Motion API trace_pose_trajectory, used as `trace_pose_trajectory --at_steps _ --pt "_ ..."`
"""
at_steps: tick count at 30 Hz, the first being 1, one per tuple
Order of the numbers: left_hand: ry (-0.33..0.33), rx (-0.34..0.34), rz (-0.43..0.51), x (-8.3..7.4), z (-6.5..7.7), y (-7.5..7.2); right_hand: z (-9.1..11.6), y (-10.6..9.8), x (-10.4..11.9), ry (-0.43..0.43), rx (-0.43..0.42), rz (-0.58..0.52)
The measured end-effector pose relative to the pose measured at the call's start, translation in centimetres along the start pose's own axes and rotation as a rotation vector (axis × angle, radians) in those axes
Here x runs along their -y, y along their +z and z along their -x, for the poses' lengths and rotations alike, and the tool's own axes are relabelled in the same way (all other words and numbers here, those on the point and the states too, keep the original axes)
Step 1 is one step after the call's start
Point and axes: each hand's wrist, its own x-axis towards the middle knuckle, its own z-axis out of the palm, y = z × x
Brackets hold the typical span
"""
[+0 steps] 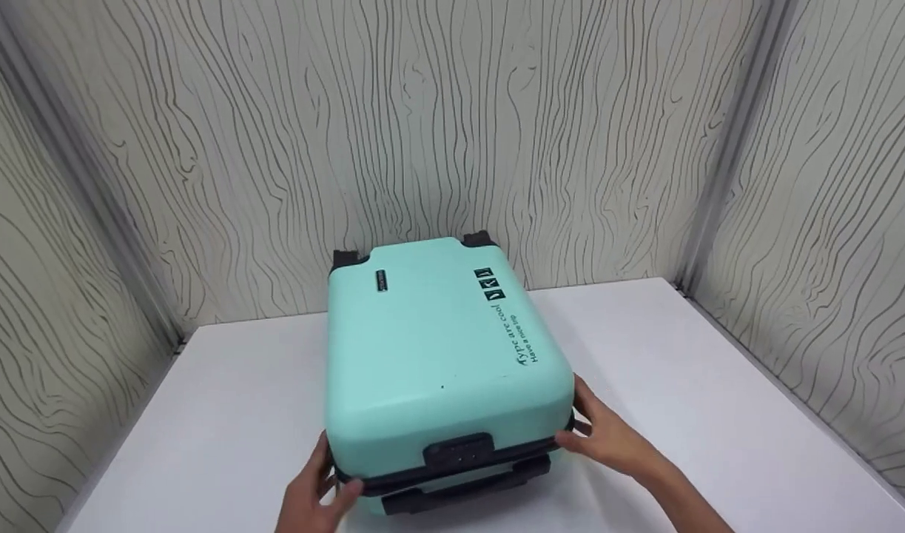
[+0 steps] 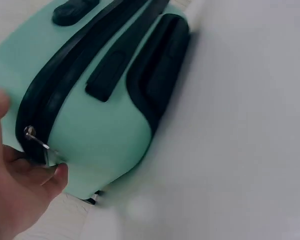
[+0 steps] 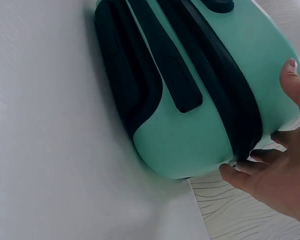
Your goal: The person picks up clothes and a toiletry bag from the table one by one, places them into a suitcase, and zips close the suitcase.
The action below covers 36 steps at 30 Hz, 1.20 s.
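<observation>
A mint-green hard-shell suitcase (image 1: 430, 333) lies flat on the white table, its two visible black wheels toward the back wall. Its near end carries a black lock (image 1: 458, 452) and a black carry handle (image 1: 467, 486). My left hand (image 1: 315, 488) grips the near left corner around the black zip band. A metal zipper pull (image 2: 37, 140) hangs beside its fingers in the left wrist view. Opposite it, my right hand (image 1: 615, 440) holds the near right corner, thumb on the end face and fingers along the side. The suitcase hides part of the fingers.
The white table (image 1: 237, 400) extends on both sides of the suitcase. Panels with a wood-grain line pattern stand at the back (image 1: 422, 133), left and right, joined by grey corner strips. Dark lettering and a small badge mark the suitcase's top.
</observation>
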Motion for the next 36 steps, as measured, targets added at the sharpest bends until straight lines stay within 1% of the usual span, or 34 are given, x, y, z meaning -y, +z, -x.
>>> trace_pose_trajectory --at_steps 3,5,7,9,12,16,19,23,25,27,28,30,33,36 --pt "0.081 -0.017 -0.068 0.2 0.8 1.5 -0.4 1.0 0.0 -0.017 -0.038 0.054" --pt "0.134 -0.057 -0.111 0.3 0.9 2.1 -0.5 1.4 0.1 -0.020 -0.114 0.066" --pt "0.151 -0.081 -0.136 0.3 0.9 2.3 -0.6 1.9 0.2 -0.023 -0.176 0.064" --pt "0.144 -0.092 -0.154 0.4 0.9 2.2 -0.6 2.4 0.4 -0.026 -0.211 0.053" --pt "0.135 -0.105 -0.173 0.6 0.8 1.5 -0.5 3.5 0.7 -0.026 -0.237 0.055" --pt "0.165 -0.145 -0.212 1.0 0.4 0.4 -0.3 4.9 1.3 -0.031 -0.256 0.089" --pt "0.170 -0.139 -0.239 1.2 0.1 -0.2 -0.1 5.2 1.6 -0.027 -0.278 0.127" --pt "0.105 -0.112 -0.255 1.2 0.1 -1.0 0.0 4.8 1.9 -0.005 -0.279 0.132" --pt "0.059 -0.109 -0.260 1.2 0.1 -1.6 -0.1 4.6 2.0 0.000 -0.259 0.120" --pt "0.003 -0.106 -0.243 1.2 0.2 -2.1 -0.3 4.4 2.2 0.001 -0.237 0.115" --pt "-0.015 -0.102 -0.236 1.3 0.2 -2.3 -0.4 4.4 2.3 0.006 -0.225 0.117" --pt "-0.030 -0.084 -0.250 1.4 0.2 -2.5 -0.5 4.2 2.4 0.014 -0.207 0.124" --pt "-0.042 -0.059 -0.308 1.5 0.2 -2.2 -0.6 4.0 2.3 0.014 -0.187 0.131" --pt "-0.065 -0.057 -0.362 1.6 0.3 -1.9 -0.8 4.0 2.1 -0.010 -0.165 0.142"
